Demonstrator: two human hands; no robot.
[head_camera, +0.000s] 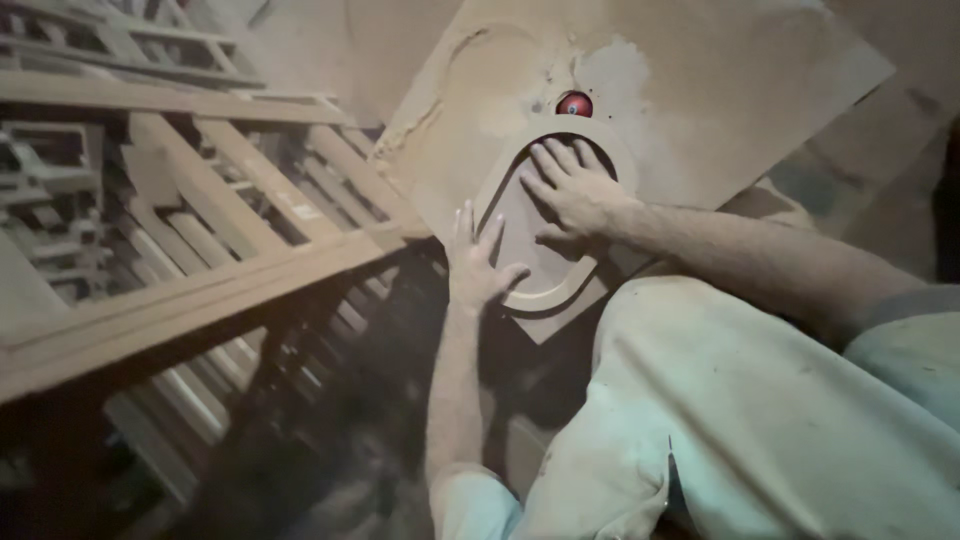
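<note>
A flat oval wooden piece with a raised moulded rim (515, 255) lies on a dusty brown work board (690, 120). My right hand (570, 190) presses flat on the upper part of the oval, fingers spread. At the oval's left rim rests my left hand (475, 262), fingers extended along the edge and thumb on the lower rim. A small round red cutter or knob (574, 104) pokes up through the board just beyond the oval's far end. Sawdust covers the board around it.
Stacked wooden frames and slats (190, 200) fill the left side, with a long rail (170, 310) running diagonally in front. Dark floor with dust lies below. My pale shirt (740, 420) fills the lower right.
</note>
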